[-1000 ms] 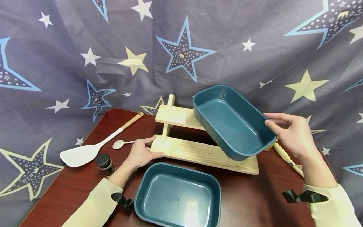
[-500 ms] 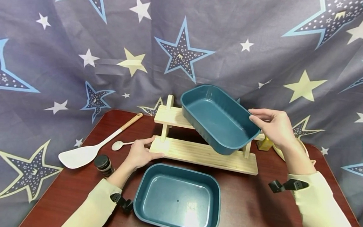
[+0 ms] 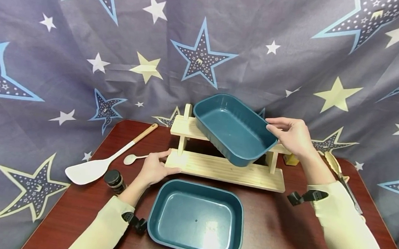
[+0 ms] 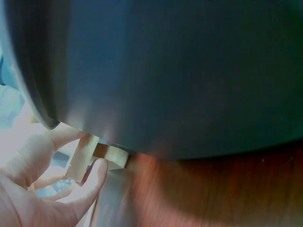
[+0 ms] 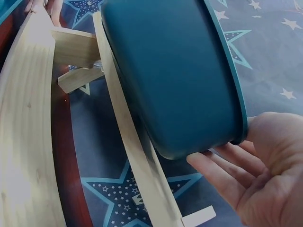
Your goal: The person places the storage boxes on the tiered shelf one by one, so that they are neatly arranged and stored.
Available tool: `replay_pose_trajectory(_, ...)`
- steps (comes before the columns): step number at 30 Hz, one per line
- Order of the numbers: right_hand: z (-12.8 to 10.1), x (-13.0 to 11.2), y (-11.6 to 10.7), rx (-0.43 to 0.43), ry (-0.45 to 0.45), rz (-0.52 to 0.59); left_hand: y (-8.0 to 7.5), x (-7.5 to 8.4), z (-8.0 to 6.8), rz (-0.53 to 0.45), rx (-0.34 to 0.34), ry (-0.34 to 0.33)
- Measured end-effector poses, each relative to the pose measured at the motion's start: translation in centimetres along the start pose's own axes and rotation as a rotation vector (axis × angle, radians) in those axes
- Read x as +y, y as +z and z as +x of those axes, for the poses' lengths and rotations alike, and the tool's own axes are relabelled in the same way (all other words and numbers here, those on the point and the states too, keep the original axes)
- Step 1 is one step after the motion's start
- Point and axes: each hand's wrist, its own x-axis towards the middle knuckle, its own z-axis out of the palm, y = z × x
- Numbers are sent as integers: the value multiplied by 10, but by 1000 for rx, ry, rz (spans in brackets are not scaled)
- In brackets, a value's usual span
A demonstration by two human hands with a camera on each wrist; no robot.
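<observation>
Two teal trays appear. The raised teal tray is tilted over the upper shelf of the wooden rack, at 12 o'clock on the table; the right hand pinches its right rim, thumb on top and fingers beneath. The left hand rests on the rack's lower board at its left end, thumb and fingers loosely spread along the edge. The second teal tray lies flat at 6 o'clock. A white spatula, small spoon and dark-capped jar lie at 9 o'clock.
</observation>
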Motion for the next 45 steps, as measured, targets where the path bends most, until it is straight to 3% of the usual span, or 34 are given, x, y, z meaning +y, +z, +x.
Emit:
replay_pose_trajectory(23, 10, 5, 5, -35, 6, -33, 3, 0, -2, 30, 30, 13)
replay_pose_trajectory(32, -2, 6, 4, 89, 3, -69, 4, 1, -2, 43, 30, 25)
replay_pose_trajectory(35, -12, 6, 2, 81, 20, -34, 4, 1, -2, 41, 31, 27)
replay_pose_trajectory(42, -30, 1, 2, 22, 62, 170, 2, 0, -3, 26, 31, 26)
replay_pose_trajectory(45, -34, 0, 4, 12, 68, 189, 2, -1, -3, 24, 31, 25)
